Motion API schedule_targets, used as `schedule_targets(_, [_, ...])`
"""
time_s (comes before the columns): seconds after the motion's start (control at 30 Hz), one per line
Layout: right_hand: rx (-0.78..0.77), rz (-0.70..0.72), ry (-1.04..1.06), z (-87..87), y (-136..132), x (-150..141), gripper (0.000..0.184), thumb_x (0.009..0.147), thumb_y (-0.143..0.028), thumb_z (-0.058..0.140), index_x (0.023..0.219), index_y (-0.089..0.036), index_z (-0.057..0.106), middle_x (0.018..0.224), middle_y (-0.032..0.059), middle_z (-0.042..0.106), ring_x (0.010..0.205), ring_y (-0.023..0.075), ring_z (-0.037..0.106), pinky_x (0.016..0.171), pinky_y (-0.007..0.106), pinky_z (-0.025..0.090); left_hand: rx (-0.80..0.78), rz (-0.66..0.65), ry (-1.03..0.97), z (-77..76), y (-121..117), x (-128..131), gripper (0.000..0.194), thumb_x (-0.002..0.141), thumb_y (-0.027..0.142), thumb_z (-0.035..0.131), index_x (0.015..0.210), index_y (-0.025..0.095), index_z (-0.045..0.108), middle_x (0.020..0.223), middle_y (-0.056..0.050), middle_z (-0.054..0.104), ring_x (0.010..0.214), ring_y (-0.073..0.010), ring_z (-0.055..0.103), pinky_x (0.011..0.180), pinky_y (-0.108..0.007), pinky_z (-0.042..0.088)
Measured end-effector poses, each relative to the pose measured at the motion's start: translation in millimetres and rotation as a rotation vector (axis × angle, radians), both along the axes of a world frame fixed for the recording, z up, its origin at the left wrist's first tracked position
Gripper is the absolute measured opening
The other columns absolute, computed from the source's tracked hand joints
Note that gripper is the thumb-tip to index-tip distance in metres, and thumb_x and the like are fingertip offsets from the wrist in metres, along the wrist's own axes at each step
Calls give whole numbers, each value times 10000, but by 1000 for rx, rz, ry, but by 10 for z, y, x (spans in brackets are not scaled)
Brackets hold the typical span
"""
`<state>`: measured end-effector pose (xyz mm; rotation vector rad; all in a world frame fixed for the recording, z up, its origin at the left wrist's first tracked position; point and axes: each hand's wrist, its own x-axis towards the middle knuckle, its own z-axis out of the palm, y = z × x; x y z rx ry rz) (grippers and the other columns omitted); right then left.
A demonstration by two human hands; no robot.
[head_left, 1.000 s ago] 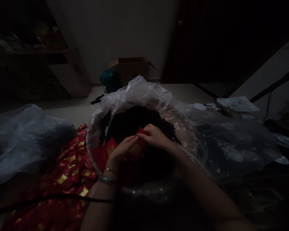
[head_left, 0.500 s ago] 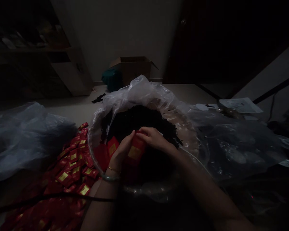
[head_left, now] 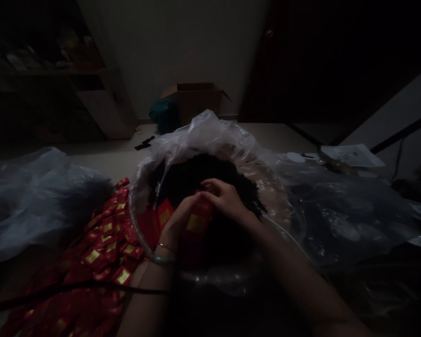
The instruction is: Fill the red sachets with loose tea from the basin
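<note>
My left hand [head_left: 178, 216] is closed around a red packet [head_left: 197, 222] with a gold label, held upright over a plastic-lined basket. My right hand [head_left: 228, 199] is at the packet's top edge. Its thumb lies against the packet, and its index finger is raised with a gap to the thumb. Below and behind both hands, a heap of dark, loose, leaf-like material [head_left: 203, 171] fills the basket. More red packets [head_left: 164, 213] lie inside the basket, left of my left hand. The packet's lower end is lost in shadow.
Clear plastic [head_left: 210, 128] covers the basket's rim. Many small red-and-gold sachets [head_left: 107, 229] are piled at the left, beside a pale plastic bag [head_left: 38, 201]. Clear plastic bags [head_left: 347, 210] lie at the right. A cardboard box [head_left: 199, 100] and a teal bag [head_left: 164, 114] stand by the wall.
My right hand's fingers have lifted and spread from the packet's top edge, where they were pinched. My left hand keeps the packet in nearly the same place.
</note>
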<state>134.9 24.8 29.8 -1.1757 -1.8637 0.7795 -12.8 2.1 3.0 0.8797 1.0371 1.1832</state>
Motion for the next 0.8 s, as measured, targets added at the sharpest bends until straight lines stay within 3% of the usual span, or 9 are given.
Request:
schedule_targets(0.07, [12, -58, 76, -25, 14, 0, 390, 738, -291, 676, 1104, -179, 602, 911, 50, 640, 833, 174, 604, 739, 296, 473, -8, -60, -1, 5, 16, -4, 257, 716, 391, 662, 770, 147, 718, 662, -43, 677, 685, -190, 623, 635, -299, 503])
schedule_targets(0.13, [-39, -48, 87, -44, 31, 5, 448, 680, -329, 722, 1086, -177, 611, 975, 68, 627, 870, 188, 603, 758, 315, 481, -19, -69, -16, 6, 40, -1, 330, 690, 440, 674, 776, 124, 719, 673, -40, 684, 649, -172, 609, 610, -277, 483])
schedule_targets(0.23, [-145, 8, 82, -54, 44, 5, 361, 633, -333, 749, 943, -169, 666, 945, 62, 642, 862, 195, 611, 778, 331, 479, -45, -13, -38, 0, 67, 21, 460, 651, 542, 674, 795, 108, 721, 643, -29, 679, 558, -126, 562, 529, -228, 425])
schedule_targets(0.37, [-254, -25, 262, -35, 26, -26, 323, 606, -301, 752, 890, -169, 672, 866, 33, 684, 830, 185, 627, 773, 319, 480, 7, 34, -11, -15, 75, 54, 546, 595, 606, 688, 802, 103, 725, 613, -22, 668, 531, -111, 538, 511, -211, 401])
schedule_targets(0.5, [-333, -75, 377, -20, 13, -48, 298, 566, -324, 763, 795, -158, 670, 762, 13, 684, 747, 167, 622, 709, 294, 476, 130, 103, 82, -46, 79, 48, 462, 638, 572, 674, 702, 116, 712, 598, -2, 656, 531, -102, 532, 510, -203, 397])
schedule_targets(0.63, [-378, -114, 406, -28, 33, -17, 276, 537, -363, 765, 666, -156, 636, 635, -13, 634, 619, 136, 573, 597, 264, 445, 192, 91, 139, -40, 73, 47, 315, 652, 421, 717, 779, 134, 738, 723, -27, 723, 657, -156, 620, 615, -235, 461])
schedule_targets(0.8, [-458, -56, 438, 12, 60, 58, 275, 550, -375, 759, 663, -155, 638, 606, -29, 603, 531, 92, 503, 501, 225, 386, 243, 161, 214, -10, 69, 65, 229, 680, 346, 692, 798, 160, 755, 787, -51, 748, 761, -206, 663, 698, -279, 494])
